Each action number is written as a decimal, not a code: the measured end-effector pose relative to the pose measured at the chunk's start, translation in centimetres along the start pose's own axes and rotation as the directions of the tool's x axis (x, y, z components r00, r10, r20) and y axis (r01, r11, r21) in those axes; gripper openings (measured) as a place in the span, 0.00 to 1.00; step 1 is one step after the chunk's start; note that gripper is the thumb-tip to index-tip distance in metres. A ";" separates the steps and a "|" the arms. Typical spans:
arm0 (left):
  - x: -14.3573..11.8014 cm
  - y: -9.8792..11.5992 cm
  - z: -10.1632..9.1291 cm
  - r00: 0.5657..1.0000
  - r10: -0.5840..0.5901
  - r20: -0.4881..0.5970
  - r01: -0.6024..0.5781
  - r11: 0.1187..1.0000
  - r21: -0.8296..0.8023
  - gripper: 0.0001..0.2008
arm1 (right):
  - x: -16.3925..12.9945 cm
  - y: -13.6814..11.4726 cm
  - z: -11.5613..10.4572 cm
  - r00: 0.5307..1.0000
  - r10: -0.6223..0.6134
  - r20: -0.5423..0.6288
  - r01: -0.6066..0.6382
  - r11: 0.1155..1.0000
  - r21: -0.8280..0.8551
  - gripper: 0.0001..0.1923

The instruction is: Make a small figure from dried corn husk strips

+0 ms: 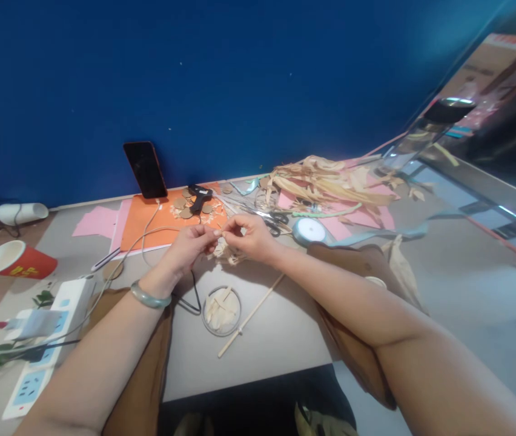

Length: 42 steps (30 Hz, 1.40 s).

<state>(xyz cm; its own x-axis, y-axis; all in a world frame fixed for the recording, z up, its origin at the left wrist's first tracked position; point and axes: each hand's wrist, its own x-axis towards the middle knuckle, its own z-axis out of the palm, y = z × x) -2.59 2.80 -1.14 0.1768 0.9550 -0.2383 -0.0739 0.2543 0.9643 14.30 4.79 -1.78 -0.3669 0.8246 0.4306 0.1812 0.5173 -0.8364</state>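
My left hand (192, 243) and my right hand (251, 236) meet above the grey table (280, 339), both pinching a small bundle of pale dried husk strips (227, 251) between the fingertips. A green bangle (149, 297) circles my left wrist. Below the hands sits a round clear dish (221, 311) holding pale husk pieces. A thin wooden stick (249, 318) lies slanted beside the dish.
A black glue gun (200, 196) and brown discs lie on orange paper (149, 227). A phone (145, 169) leans on the blue wall. Dried husks (326, 181), scissors (272, 219), a ribbon spool (309, 231), a red cup (17, 260) and a power strip (44, 345) surround the work spot.
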 end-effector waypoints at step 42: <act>0.2 0.1 -0.5 1.000 0.001 0.014 -0.001 1.000 -0.008 0.15 | 0.0 0.2 -0.2 0.996 -0.050 0.074 0.047 0.998 0.038 0.10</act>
<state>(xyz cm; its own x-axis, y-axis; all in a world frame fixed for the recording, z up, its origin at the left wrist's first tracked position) -3.01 3.13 -1.16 0.1909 0.9528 -0.2359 -0.0821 0.2549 0.9635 14.55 4.91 -1.89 -0.4424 0.7784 0.4454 0.1287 0.5467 -0.8274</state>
